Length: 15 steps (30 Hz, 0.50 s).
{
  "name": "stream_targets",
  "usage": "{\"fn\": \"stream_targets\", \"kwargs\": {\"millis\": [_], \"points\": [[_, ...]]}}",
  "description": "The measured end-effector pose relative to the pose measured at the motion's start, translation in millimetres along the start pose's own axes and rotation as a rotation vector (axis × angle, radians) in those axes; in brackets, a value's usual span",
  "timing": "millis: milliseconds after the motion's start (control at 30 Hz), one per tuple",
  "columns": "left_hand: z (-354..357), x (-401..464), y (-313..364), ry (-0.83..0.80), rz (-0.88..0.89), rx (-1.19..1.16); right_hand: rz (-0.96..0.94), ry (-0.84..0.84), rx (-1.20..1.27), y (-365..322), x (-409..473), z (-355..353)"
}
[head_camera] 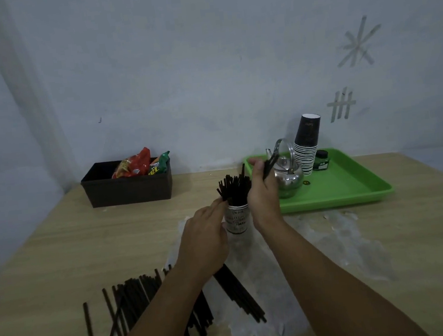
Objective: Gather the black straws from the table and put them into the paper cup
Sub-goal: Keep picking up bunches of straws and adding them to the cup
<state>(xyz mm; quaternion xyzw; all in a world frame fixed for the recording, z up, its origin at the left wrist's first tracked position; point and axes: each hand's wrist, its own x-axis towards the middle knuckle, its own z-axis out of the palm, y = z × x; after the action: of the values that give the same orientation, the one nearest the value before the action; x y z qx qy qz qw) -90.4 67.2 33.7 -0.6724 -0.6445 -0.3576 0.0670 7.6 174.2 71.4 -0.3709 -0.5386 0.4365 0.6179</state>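
Note:
A paper cup [236, 220] with printed text stands in the middle of the table, and a bunch of black straws [234, 189] sticks up out of it. My left hand [206, 235] is against the cup's left side, fingertips touching the lowest straws at the rim. My right hand [263, 191] is beside the cup's right, closed on a few black straws [269, 166] that point up and away. More black straws [135, 295] lie scattered on the table at the near left, and a tighter bundle [239, 293] lies under my left forearm.
Clear plastic wrapping [330, 238] is spread under and right of the cup. A green tray [351, 182] at the back right holds a metal teapot [287, 176], a stack of dark cups [307, 146] and a small green bottle [321, 159]. A dark box with snack packets [127, 187] stands back left.

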Motion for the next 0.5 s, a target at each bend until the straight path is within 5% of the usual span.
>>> {"fn": "stream_targets", "kwargs": {"millis": [300, 500], "points": [[1, -1, 4, 0.027, 0.01, -0.019, 0.076, -0.234, -0.278, 6, -8, -13], [1, 0, 6, 0.035, 0.001, -0.038, -0.186, -0.066, -0.168, -2, -14, -27]]}}
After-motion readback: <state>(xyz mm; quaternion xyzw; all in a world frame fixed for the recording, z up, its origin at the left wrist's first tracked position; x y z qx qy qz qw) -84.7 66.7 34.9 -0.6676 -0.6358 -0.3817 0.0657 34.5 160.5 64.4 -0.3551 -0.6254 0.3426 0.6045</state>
